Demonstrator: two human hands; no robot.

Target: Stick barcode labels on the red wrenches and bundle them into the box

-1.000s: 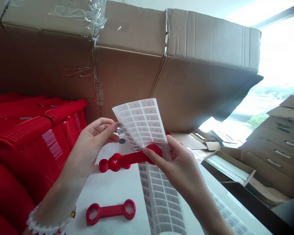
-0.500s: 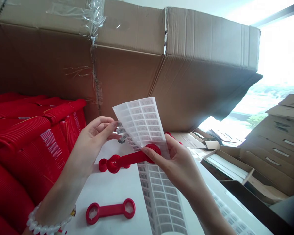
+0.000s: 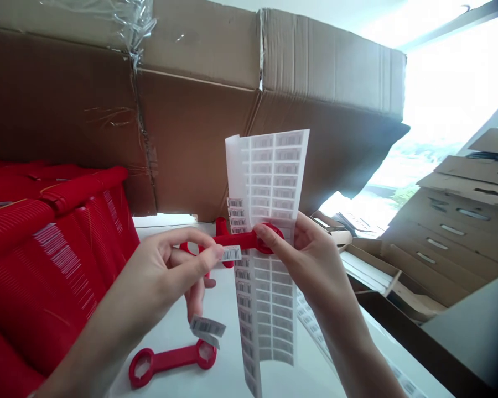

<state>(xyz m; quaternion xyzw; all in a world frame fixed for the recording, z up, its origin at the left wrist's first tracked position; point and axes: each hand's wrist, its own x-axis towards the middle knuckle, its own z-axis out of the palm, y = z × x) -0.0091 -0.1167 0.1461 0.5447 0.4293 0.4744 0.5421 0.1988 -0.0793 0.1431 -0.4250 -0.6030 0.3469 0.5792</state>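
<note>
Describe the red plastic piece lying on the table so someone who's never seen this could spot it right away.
Start at the big brown cardboard box, then drop to the white table in front of it. The flat red plastic bar with a ring at each end lies there alone, below the left hand; its twin is held up in the right hand.

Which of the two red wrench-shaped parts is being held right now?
The upper red part, pinched with the label sheet in the right hand; the other part lies on the table.

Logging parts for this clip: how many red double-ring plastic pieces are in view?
2. One red piece is held in the right hand against the label sheet; the other lies on the white table below the left hand. More may be hidden.
</note>
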